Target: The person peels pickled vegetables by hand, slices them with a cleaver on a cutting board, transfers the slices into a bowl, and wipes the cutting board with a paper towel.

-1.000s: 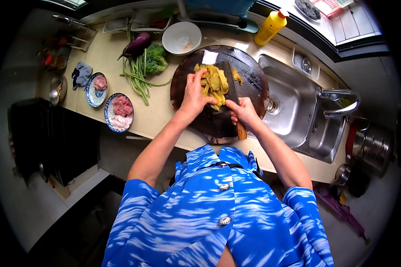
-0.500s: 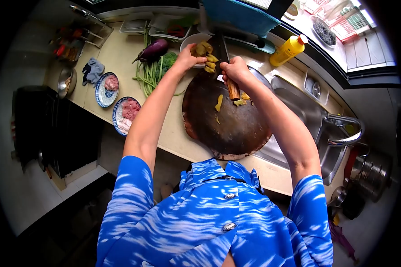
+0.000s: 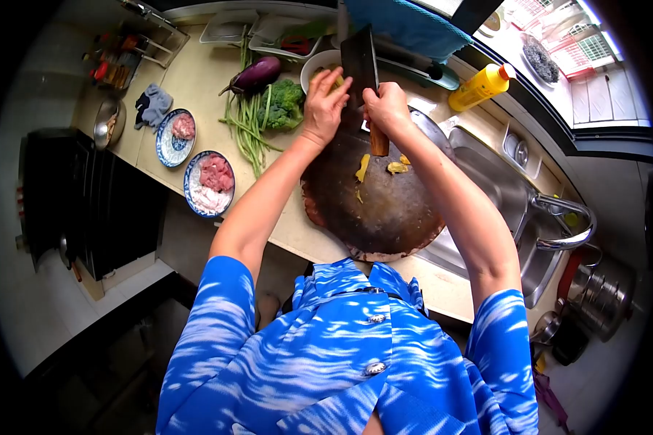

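My right hand [image 3: 389, 109] is closed around a cleaver [image 3: 359, 65], its broad dark blade raised on edge and its wooden handle pointing back toward me. Beside the blade, my left hand [image 3: 325, 109] has its fingers stretched and apart, over the near rim of a white bowl [image 3: 310, 67]. Some yellow food shows in the bowl behind the fingers; the rest is hidden. Below both hands lies a thick round chopping board [image 3: 384, 210]. A yellow strip [image 3: 363, 167] and small yellow pieces [image 3: 397, 167] that look like pickled vegetable lie on it.
Left of the board are broccoli [image 3: 283, 105], long green beans [image 3: 247, 138] and an eggplant [image 3: 255, 75]. Two patterned plates of raw meat [image 3: 216, 172] stand farther left. A steel sink [image 3: 486, 174] with a faucet [image 3: 569, 235] and a yellow bottle [image 3: 481, 87] are at right.
My left hand held a clump of yellow pieces at the bowl; now its fingers are spread and the clump is out of them. The cleaver blade now stands clearly visible beside that hand.
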### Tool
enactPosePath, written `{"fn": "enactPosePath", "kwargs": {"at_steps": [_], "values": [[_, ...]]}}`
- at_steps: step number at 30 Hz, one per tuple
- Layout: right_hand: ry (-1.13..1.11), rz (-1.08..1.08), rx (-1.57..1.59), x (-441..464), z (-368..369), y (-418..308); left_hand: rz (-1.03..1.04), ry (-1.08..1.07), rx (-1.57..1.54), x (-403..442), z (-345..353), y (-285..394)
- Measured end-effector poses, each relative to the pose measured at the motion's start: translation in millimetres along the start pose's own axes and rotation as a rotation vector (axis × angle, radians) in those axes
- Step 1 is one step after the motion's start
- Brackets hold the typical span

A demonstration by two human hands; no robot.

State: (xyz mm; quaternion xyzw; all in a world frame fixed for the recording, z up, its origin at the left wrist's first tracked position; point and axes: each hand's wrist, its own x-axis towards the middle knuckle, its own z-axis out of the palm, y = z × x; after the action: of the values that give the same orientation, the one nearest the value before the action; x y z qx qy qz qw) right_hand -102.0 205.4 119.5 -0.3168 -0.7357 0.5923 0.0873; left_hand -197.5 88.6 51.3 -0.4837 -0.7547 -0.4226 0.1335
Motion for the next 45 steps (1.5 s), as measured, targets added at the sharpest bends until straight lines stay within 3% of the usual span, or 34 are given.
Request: {"fn": "enactPosePath", "kwargs": {"at_steps": [2,7,11,13,17,23,27,31,36,40,45], "values": [[0.013,-0.017,-0.009,-7.0,-5.1,-0.1,-0.012,0.006,0.219,-3.2,-2.8,-12.2],[0.081,-0.134,0.017,-42.9,-44.3,5.9,0.014,0.055,0.213,1.3,-7.4,3.1],[0.149,-0.079,0.127,-87.4,-86.9,36.1,0.141,-0.223,-0.105,-20.9,5.4,45.9],[0.161,-0.013,0.236,-111.5,-103.9,56.8,0.197,-0.337,-0.158,-35.0,20.8,62.6],[0.204,0.093,0.268,-161.4,-126.9,94.1,0.116,-0.512,-0.116,-51.8,54.3,87.8],[0.159,0.265,0.285,-220.8,-126.7,124.2,0.076,-0.477,-0.134,-67.8,71.4,86.1],[0.109,0.284,0.347,-233.8,-114.8,131.5,0.124,-0.536,-0.009,-81.5,40.0,83.0],[0.042,0.288,0.269,-233.5,-109.6,140.1,0.115,-0.416,0.103,-92.4,2.6,77.5],[-0.191,0.353,0.126,-225.6,-105.0,148.3,-0.080,-0.462,-0.040,-101.7,-22.9,71.4],[-0.284,0.392,0.200,-217.7,-103.7,163.3,-0.091,-0.480,-0.014,-98.7,-27.1,60.0],[-0.240,0.425,0.186,-216.1,-102.2,163.3,-0.143,-0.481,-0.026,-104.5,-23.2,54.9]]}}
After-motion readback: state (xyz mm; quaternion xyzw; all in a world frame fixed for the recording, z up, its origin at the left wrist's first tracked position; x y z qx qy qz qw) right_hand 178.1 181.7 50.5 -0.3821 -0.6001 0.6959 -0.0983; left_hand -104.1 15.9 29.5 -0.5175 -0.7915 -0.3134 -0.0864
